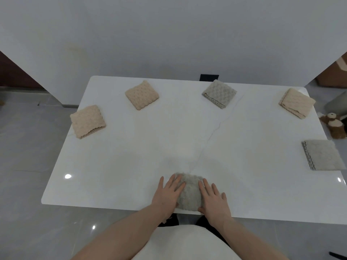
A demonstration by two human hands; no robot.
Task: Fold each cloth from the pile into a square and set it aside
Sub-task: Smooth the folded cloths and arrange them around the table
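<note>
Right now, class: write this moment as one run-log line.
left hand: flat on grey cloth | right hand: flat on it | folded squares set aside: five | table: white

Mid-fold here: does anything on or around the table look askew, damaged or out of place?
Nothing is spilled. The folded cloths lie at different angles, and the grey one at the right edge slightly overhangs the table. A thin dark vein or crack crosses the top. A stuffed toy lies on the floor.
</note>
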